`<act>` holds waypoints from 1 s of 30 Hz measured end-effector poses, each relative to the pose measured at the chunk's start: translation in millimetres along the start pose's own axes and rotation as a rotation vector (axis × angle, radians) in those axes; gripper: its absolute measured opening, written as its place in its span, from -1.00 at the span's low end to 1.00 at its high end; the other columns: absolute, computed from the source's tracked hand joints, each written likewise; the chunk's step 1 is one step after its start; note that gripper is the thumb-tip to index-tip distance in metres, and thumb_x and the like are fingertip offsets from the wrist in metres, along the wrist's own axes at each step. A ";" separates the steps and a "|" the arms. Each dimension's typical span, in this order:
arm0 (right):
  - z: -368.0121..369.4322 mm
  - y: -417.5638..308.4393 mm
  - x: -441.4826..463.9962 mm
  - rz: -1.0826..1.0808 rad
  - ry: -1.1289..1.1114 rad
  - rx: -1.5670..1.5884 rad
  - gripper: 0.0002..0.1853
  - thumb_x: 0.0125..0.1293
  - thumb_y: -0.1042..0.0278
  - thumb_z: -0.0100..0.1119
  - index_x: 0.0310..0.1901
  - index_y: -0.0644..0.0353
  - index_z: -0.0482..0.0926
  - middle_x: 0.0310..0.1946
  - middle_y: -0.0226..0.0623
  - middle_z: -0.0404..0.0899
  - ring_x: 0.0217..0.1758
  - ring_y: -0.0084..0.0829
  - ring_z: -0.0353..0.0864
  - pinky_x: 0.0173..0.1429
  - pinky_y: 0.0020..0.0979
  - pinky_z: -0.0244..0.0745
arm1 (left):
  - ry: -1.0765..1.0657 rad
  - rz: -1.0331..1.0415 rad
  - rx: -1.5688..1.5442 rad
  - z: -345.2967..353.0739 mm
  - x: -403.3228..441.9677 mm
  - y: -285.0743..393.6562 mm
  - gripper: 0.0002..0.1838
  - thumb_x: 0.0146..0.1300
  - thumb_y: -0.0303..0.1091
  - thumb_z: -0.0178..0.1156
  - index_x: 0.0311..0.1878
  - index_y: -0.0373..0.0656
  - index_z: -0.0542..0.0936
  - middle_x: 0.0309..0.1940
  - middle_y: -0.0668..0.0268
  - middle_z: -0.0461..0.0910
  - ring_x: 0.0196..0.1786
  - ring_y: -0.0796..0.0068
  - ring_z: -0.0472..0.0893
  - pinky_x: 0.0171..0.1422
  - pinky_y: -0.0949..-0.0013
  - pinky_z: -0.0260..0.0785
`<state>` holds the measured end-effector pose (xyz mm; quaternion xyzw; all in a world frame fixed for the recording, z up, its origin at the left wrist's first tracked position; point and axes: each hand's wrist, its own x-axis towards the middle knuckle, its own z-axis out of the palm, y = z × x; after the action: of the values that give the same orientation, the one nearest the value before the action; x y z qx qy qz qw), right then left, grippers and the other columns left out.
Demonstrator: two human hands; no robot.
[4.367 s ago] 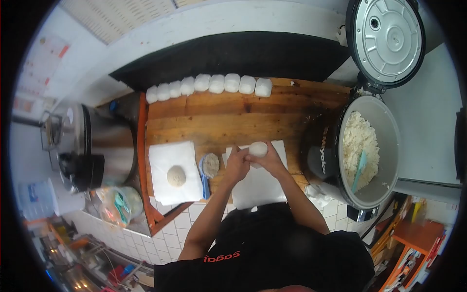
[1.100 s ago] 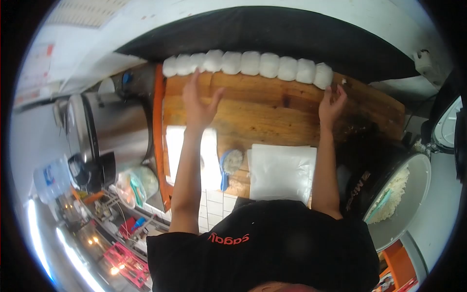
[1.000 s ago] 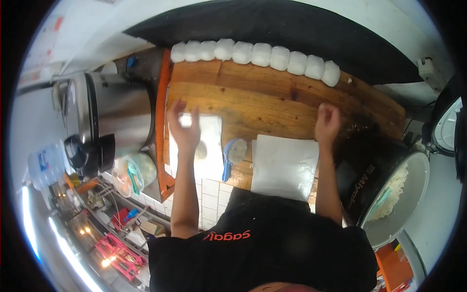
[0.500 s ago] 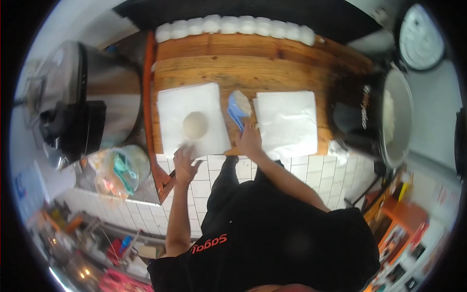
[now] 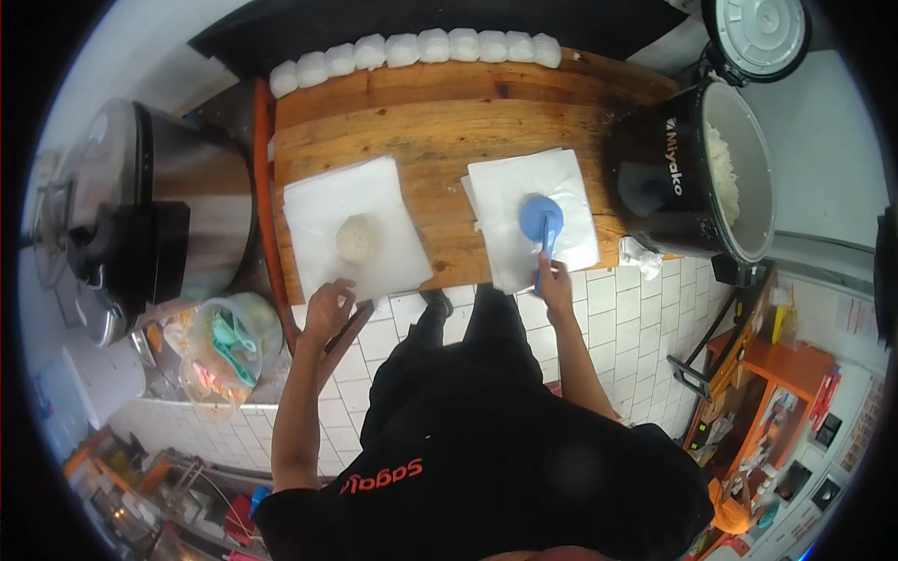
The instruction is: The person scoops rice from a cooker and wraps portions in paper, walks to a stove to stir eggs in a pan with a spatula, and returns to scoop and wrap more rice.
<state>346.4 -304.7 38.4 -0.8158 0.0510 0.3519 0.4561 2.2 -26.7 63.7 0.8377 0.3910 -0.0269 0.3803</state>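
Observation:
My right hand is closed round the handle of a blue rice scoop. The scoop's round bowl is face down on the right stack of white paper sheets; what lies under it is hidden. On the left stack of white sheets sits a rounded mound of rice. Just beyond that stack's near edge, my left hand is open, fingers loosely bent and holding nothing.
A row of white wrapped parcels lines the back of the wooden table. Right stands an open black rice cooker with rice inside; left, a large steel cooker and a plastic tub. A crumpled white cloth or paper lies at the table's right corner.
My right hand has carried the scoop from between the stacks onto the right stack, and its bowl, which showed rice, is now turned down. My left hand has drawn back slightly from the left paper.

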 end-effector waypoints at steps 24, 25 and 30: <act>190.3 -57.3 -27.4 -1.356 -0.845 -1.033 -0.65 0.12 0.15 0.34 -0.03 -0.02 0.69 0.14 -0.25 0.48 0.30 -0.21 0.33 0.31 -0.12 0.26 | 0.127 0.241 0.207 21.8 -9.6 -35.6 -0.74 0.16 -0.35 0.23 -0.04 -0.04 0.60 -0.21 0.26 0.59 0.02 0.16 0.52 0.06 0.13 0.39; 189.2 -56.1 -22.4 -1.338 -0.876 -1.004 -0.66 0.14 0.15 0.32 -0.03 -0.02 0.68 0.14 -0.25 0.49 0.29 -0.20 0.35 0.31 -0.12 0.27 | 0.136 0.212 0.148 25.1 -10.0 -41.1 -0.75 0.18 -0.35 0.22 -0.05 -0.05 0.60 -0.24 0.23 0.60 -0.02 0.13 0.54 0.04 0.12 0.40; 190.9 -70.4 -18.0 -1.174 -0.963 -0.985 -0.69 0.22 0.12 0.25 -0.04 -0.01 0.69 0.14 -0.24 0.53 0.26 -0.18 0.42 0.29 -0.11 0.30 | 0.130 -0.012 -0.065 -3.1 -7.8 -11.0 -0.77 0.21 -0.41 0.21 -0.05 -0.12 0.55 -0.32 0.13 0.66 -0.15 0.05 0.62 0.00 0.09 0.45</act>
<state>260.6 -119.3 35.3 -0.5779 -0.7260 0.3479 0.1335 -11.4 -25.2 61.8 0.8226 0.4207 0.0379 0.3808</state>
